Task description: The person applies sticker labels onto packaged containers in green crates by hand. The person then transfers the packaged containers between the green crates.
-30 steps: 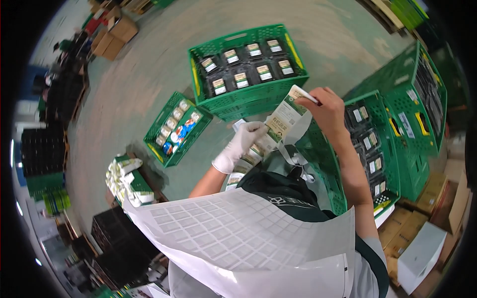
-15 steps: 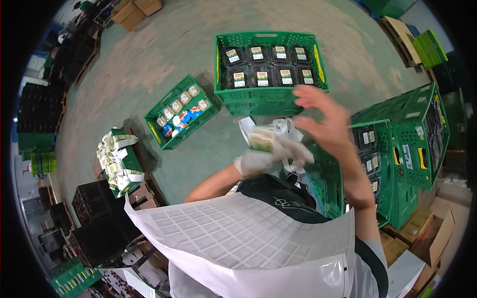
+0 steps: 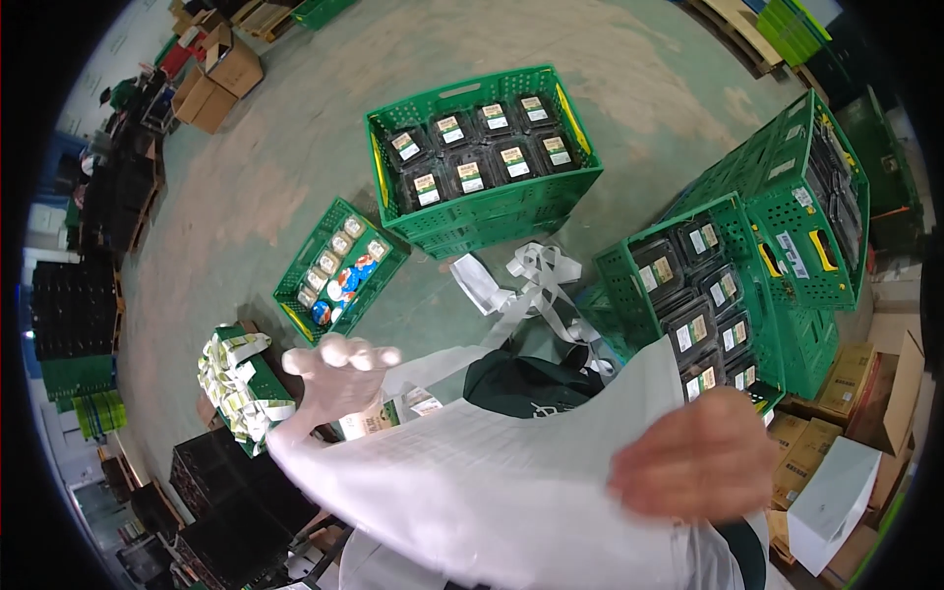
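Observation:
A large white backing sheet (image 3: 472,492) spreads across my front, blurred by motion. At its left edge my gloved left hand (image 3: 334,379) is raised with fingers apart. My bare right hand (image 3: 693,457) lies over the sheet's right part, smeared, so I cannot tell whether it grips it. Printed labels (image 3: 364,421) show just right of my left hand, partly hidden by the sheet. Beyond, white peeled strips (image 3: 536,265) lie on the floor below my dark apron (image 3: 516,383).
Green crates of labelled black clamshell packs stand ahead (image 3: 482,221) and at right (image 3: 619,275), stacked crates (image 3: 806,265) behind. A smaller crate (image 3: 305,315) holds small tubs. A label-heaped crate (image 3: 246,383) is at left. Cardboard boxes (image 3: 846,379) sit at lower right.
The label strip that was held up has gone down. My left hand moved left and opened, my right hand came down onto the sheet, and the sheet's right side rose.

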Available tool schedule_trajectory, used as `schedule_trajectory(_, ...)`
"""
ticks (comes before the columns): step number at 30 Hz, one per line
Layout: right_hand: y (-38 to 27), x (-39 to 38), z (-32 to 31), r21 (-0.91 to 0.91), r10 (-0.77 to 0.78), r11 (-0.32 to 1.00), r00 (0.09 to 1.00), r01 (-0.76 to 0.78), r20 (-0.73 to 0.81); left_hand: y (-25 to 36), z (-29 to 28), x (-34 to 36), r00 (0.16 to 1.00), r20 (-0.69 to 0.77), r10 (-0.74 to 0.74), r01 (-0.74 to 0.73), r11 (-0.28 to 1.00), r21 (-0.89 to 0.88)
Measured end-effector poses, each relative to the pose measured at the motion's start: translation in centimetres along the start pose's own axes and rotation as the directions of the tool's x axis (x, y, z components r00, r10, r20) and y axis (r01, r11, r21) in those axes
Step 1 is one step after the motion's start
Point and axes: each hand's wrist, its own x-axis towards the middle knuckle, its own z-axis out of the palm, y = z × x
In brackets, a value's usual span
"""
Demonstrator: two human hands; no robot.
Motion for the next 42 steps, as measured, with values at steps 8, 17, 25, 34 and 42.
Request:
schedule_trajectory(8,3.5,-8.3,2.0,-0.092,0.665,0.556,0.509,-0.826,-0.546,-5.2,-0.3,0.2,0.652,-0.756,0.058,0.245,0.928,0.282)
schedule_trajectory(17,7.9,-15.4,3.1,0.318,0.826,0.392,0.179,-0.863,-0.534,-9.4,-3.5,0.9,0.712,-0.701,0.035,0.401,0.799,0.447)
schedule_trajectory(25,8.3,-14.3,0.1,-0.401,0.657,0.441,0.593,-0.803,-0.465,-11.9,-3.0,1.7,0.582,-0.804,-0.125,0.633,0.690,0.351)
schedule_trajectory(34,8.3,-14.3,-1.5,-0.530,0.652,0.585,0.744,-0.614,-0.144,-12.8,-1.5,3.9,0.619,-0.731,-0.286,0.681,0.659,0.319)
schedule_trajectory(42,10.9,-17.8,1.4,-0.408,0.658,0.599,0.714,-0.689,-0.239,-14.0,-0.3,5.2,0.648,-0.652,-0.394,0.702,0.642,0.308)
